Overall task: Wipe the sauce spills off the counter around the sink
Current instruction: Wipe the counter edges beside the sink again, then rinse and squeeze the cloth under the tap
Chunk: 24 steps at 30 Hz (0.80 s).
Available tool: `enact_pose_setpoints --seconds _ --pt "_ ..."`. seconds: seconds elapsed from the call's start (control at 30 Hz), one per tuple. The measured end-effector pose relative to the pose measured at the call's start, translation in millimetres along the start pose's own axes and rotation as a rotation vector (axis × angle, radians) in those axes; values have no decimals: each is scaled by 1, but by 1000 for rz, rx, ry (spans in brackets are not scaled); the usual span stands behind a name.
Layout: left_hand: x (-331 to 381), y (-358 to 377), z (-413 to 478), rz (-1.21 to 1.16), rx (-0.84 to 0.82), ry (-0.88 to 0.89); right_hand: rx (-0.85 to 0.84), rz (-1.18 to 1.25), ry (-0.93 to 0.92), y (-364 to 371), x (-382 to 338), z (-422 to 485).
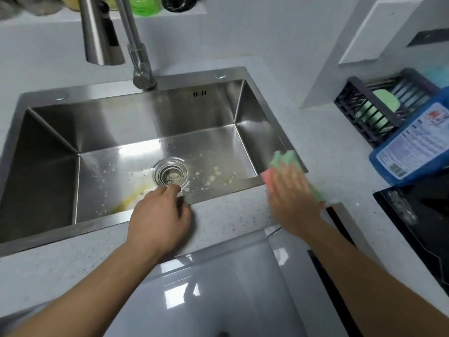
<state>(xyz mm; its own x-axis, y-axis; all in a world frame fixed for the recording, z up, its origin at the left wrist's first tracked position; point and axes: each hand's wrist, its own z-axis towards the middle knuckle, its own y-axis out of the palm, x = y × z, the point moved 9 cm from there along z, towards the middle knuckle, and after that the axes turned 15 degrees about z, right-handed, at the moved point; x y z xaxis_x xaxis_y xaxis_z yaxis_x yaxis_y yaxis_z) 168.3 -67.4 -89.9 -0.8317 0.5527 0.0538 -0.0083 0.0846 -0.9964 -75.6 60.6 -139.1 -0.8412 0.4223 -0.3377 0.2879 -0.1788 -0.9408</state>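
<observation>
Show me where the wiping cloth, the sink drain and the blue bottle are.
wiping cloth (pixel 285 158), head view, its green upper edge.
sink drain (pixel 170 175), head view, centre of the strainer.
blue bottle (pixel 418 144), head view, its white label.
</observation>
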Motion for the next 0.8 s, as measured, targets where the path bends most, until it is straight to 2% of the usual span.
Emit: enact_pose_setpoints --seconds 0.07,0.13,0.2,0.27,0.33,0.43,0.47,0.53,0.6,0.7,0.73,0.8 --pt "8 0 4 -8 -16 2 -53 -5 -196 17 -34 -20" --pt "12 -2 8 -25 -20 -6 -101 18 -247 12 -29 -25" --pt "9 -3 11 -44 -38 -32 -65 27 -184 -1 2 -10" --pt "1 -4 15 -73 -43 -63 43 96 -9 -19 38 13" --pt "-11 -5 20 -116 -62 -107 82 245 55 -22 33 26" --pt "-31 -1 29 -228 -87 -180 -8 600 -61 -9 -50 30" --pt "-38 0 31 -281 -101 -204 -62 769 -42 -5 -78 28" --pt "-52 -1 34 -403 -114 -252 -153 1110 150 4 -116 29" --pt "-69 -4 38 -509 -130 -313 -176 1412 399 18 -135 41" --pt "-106 -5 71 -652 -126 -386 -198 2080 706 33 -165 72" --pt "-119 -11 87 -710 -108 -399 -201 2195 786 37 -174 81" --pt "-141 -33 125 -845 -24 -393 -205 2253 873 46 -186 100"
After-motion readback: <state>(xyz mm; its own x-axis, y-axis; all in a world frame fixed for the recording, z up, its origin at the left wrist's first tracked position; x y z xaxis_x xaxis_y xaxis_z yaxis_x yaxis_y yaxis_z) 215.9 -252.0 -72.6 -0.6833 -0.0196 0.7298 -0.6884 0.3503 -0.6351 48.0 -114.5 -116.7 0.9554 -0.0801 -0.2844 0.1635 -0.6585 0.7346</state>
